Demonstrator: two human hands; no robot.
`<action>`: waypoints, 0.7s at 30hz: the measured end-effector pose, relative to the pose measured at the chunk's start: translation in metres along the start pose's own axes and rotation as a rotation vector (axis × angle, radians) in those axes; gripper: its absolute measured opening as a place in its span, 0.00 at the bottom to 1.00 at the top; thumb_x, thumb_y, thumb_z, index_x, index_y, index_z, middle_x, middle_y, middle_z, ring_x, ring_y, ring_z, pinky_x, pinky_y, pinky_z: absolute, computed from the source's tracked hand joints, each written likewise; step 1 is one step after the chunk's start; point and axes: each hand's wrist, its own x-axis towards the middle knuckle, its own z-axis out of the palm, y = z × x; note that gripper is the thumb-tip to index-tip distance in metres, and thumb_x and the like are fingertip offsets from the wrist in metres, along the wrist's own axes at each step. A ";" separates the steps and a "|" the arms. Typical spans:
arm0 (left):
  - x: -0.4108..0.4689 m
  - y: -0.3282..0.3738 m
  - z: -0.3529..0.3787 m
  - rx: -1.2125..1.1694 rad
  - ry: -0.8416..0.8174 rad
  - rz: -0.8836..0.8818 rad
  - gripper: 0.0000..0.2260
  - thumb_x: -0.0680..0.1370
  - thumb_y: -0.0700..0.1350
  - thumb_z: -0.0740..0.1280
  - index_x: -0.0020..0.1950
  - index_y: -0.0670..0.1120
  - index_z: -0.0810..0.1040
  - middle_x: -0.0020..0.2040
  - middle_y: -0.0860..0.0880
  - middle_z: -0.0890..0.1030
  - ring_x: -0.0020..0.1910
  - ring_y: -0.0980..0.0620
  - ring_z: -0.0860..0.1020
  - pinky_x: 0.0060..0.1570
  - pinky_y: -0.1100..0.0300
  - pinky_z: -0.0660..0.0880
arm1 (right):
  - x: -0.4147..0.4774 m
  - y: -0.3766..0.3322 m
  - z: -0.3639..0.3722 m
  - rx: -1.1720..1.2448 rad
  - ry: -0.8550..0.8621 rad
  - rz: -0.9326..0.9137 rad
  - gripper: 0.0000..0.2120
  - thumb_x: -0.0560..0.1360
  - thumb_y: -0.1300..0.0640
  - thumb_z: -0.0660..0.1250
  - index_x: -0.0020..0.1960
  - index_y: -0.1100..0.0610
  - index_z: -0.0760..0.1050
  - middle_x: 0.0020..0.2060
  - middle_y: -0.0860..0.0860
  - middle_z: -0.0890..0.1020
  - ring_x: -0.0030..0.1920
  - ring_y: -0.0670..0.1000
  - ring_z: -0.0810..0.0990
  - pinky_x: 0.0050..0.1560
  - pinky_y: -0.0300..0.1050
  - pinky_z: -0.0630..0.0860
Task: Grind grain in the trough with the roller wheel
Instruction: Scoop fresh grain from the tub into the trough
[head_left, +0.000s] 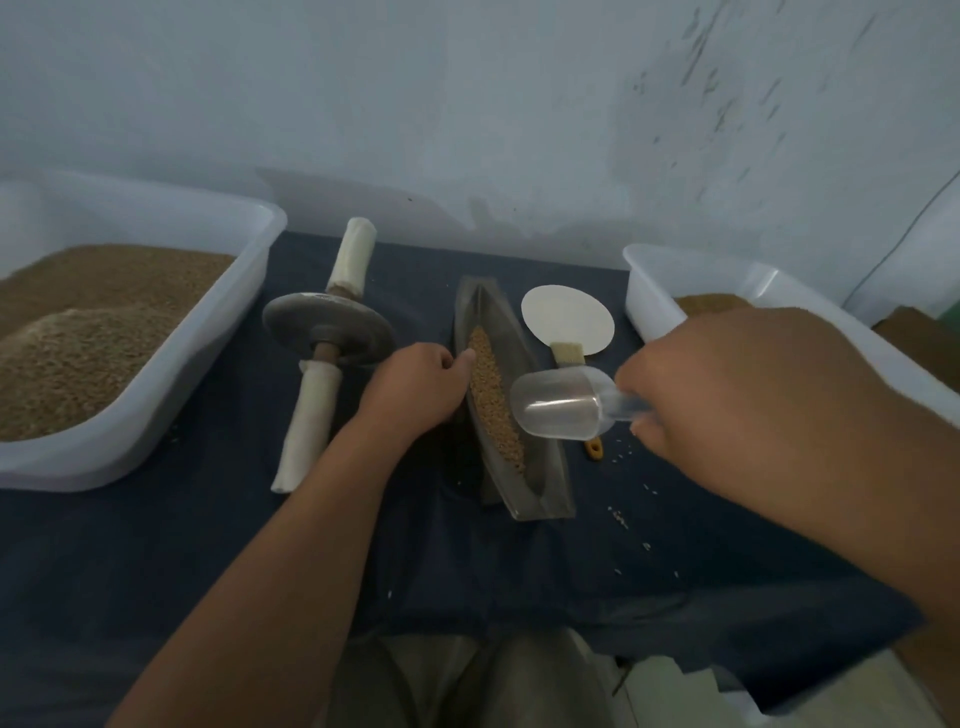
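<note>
Trough (543, 491), left hand (415, 389) gripping — scoop (561, 408), right hand (753, 395)

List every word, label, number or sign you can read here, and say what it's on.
None: no readable text anywhere. The clear scoop, trough, roller wheel, white disc, left tub and right tub are plain; the wall carries only scuff marks.

Dim, cool, bluish throughout. Softly shadowed on the wall (467, 104) beyond the trough (546, 486). Bowed by the wide lens far left and right of it. Smeared at the right hand (737, 395) just right of it; faintly glinting on the clear scoop (561, 405) there.
</note>
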 end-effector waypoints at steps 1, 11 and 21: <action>-0.001 0.000 0.000 0.001 -0.008 -0.008 0.24 0.83 0.64 0.62 0.38 0.49 0.80 0.31 0.51 0.83 0.33 0.52 0.82 0.41 0.54 0.80 | 0.005 0.001 0.007 0.029 -0.003 -0.003 0.12 0.86 0.54 0.58 0.63 0.52 0.78 0.53 0.48 0.79 0.53 0.51 0.79 0.45 0.41 0.71; -0.001 0.002 0.000 0.035 -0.027 0.005 0.20 0.81 0.56 0.65 0.32 0.46 0.74 0.30 0.47 0.80 0.33 0.47 0.80 0.34 0.54 0.75 | 0.038 0.107 0.124 0.584 0.135 0.458 0.26 0.82 0.35 0.56 0.64 0.54 0.78 0.49 0.54 0.84 0.46 0.57 0.82 0.40 0.47 0.68; 0.002 -0.002 -0.010 0.165 -0.045 -0.063 0.19 0.80 0.54 0.65 0.34 0.45 0.75 0.34 0.46 0.80 0.36 0.48 0.78 0.34 0.55 0.68 | 0.104 0.150 0.251 0.827 -0.190 0.666 0.30 0.86 0.42 0.56 0.82 0.58 0.64 0.73 0.60 0.75 0.65 0.61 0.78 0.67 0.56 0.75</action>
